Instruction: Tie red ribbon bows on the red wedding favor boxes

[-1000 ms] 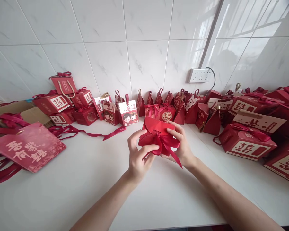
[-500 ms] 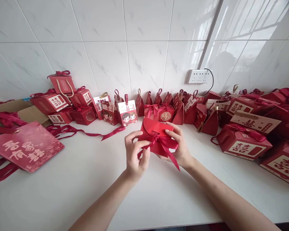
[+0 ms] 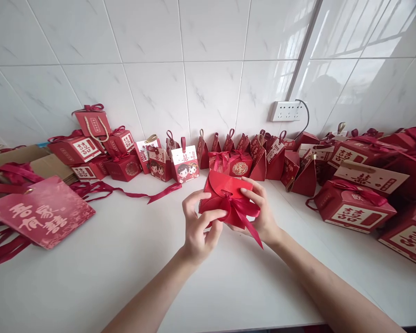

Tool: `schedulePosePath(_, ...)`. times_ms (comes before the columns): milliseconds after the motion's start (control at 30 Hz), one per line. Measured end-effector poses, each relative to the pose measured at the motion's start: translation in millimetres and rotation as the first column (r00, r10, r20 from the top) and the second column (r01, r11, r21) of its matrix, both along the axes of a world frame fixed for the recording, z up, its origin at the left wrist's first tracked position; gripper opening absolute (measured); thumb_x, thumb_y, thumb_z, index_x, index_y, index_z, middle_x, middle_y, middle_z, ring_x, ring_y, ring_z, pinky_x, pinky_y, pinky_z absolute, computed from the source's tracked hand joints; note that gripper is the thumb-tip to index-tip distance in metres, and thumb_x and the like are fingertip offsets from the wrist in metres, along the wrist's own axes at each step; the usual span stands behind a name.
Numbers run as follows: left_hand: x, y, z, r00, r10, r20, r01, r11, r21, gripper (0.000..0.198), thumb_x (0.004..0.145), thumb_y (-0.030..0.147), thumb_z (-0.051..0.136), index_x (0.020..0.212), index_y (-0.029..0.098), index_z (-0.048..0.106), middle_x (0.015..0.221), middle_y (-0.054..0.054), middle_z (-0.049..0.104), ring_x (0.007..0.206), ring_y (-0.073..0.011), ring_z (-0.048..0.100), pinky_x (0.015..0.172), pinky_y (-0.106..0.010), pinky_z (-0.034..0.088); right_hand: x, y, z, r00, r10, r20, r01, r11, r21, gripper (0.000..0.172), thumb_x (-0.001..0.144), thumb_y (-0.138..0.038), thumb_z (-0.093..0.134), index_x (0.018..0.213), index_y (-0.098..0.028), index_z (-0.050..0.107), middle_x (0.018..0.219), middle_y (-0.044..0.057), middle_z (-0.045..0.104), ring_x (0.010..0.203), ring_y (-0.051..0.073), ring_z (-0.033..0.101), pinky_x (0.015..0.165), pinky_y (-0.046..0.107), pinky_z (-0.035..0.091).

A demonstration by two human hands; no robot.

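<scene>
A small red gift box (image 3: pixel 221 185) with a curved flap is held up above the white table. A dark red ribbon bow (image 3: pixel 238 208) is tied through the slot in its front, one tail hanging down to the right. My left hand (image 3: pixel 200 224) is closed on the box's left side, its fingertips at the bow's left loop. On the right side, my right hand (image 3: pixel 261 208) grips the box, thumb and fingers at its edge and partly beneath it. The underside of the box is hidden.
Red gift boxes (image 3: pixel 241 164) line the tiled wall (image 3: pixel 215 88). Larger boxes (image 3: pixel 355 208) crowd the right; more are stacked at the left (image 3: pixel 86 150). A pink-red bag (image 3: pixel 43 215) and loose ribbon (image 3: pixel 164 192) lie on the left. A power strip (image 3: pixel 286 111) is on the wall.
My left fingers have shifted from pinching the bow's left loop to reaching across it towards the knot. The box stays in both hands, almost unmoved.
</scene>
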State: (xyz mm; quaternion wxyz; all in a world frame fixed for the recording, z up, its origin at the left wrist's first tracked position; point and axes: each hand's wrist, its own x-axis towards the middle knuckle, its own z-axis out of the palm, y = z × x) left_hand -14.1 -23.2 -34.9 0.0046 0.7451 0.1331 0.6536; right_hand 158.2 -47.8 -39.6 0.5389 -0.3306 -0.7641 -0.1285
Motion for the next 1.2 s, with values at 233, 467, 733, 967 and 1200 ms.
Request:
schedulePosePath(233, -0.1, -0.2, 2.3, 1.000, 0.006, -0.017, -0.005, 0.999, 0.042, 0.026, 0.078, 0.000, 0.048, 0.088, 0.021, 0.058, 0.110, -0.007, 0.043, 0.109, -0.0207, 0.049, 0.086, -0.036, 0.052, 1.2, -0.4, 0.5, 1.000, -0.016, 0.005, 0.016, 1.000, 0.015, 0.078, 0.074, -0.035, 0.073, 0.137, -0.029, 0.029, 0.134, 0.017, 0.035, 0.128, 0.036, 0.039, 0.093, 0.056, 0.046)
schedulePosePath(467, -0.8, 0.4, 0.7, 1.000, 0.002, -0.019, -0.001, 1.000, 0.031, 0.025, 0.078, 0.000, 0.048, 0.088, 0.020, 0.059, 0.111, -0.007, 0.042, 0.109, -0.0212, 0.049, 0.085, -0.037, 0.052, 1.8, 0.7, -0.8, 1.000, -0.008, 0.002, 0.008, 1.000, 0.020, 0.078, 0.072, -0.033, 0.074, 0.137, -0.028, 0.030, 0.134, 0.018, 0.034, 0.128, 0.036, 0.039, 0.093, 0.057, 0.046)
schedulePosePath(733, -1.8, 0.3, -0.2, 1.000, 0.007, -0.021, -0.006, 1.000, 0.028, 0.026, 0.078, -0.001, 0.049, 0.088, 0.020, 0.059, 0.111, -0.007, 0.042, 0.110, -0.0219, 0.049, 0.085, -0.038, 0.053, 0.2, 0.0, -1.6, 1.000, -0.006, -0.001, 0.006, 0.999, 0.034, 0.078, 0.073, -0.032, 0.074, 0.137, -0.028, 0.029, 0.135, 0.016, 0.034, 0.129, 0.036, 0.038, 0.094, 0.057, 0.046)
schedulePosePath(967, -0.9, 0.5, 0.5, 1.000, 0.004, -0.015, -0.003, 0.999, 0.040, 0.025, 0.078, -0.001, 0.048, 0.088, 0.020, 0.059, 0.111, -0.007, 0.042, 0.111, -0.0213, 0.048, 0.087, -0.037, 0.053, 1.0, 0.4, -2.1, 1.000, -0.013, 0.006, 0.013, 0.999, 0.032, 0.075, 0.075, -0.035, 0.072, 0.136, -0.029, 0.029, 0.133, 0.018, 0.033, 0.127, 0.037, 0.039, 0.093, 0.059, 0.046)
schedulePosePath(1200, -0.8, -0.3, 0.7, 1.000, 0.005, -0.013, -0.005, 0.999, 0.032, 0.024, 0.079, 0.001, 0.048, 0.088, 0.021, 0.059, 0.111, -0.007, 0.042, 0.110, -0.0213, 0.049, 0.085, -0.036, 0.053, 0.8, 0.0, -1.2, 1.000, -0.008, -0.004, 0.008, 1.000, 0.014, 0.074, 0.075, -0.040, 0.071, 0.134, -0.031, 0.030, 0.132, 0.017, 0.033, 0.126, 0.037, 0.040, 0.092, 0.061, 0.045)
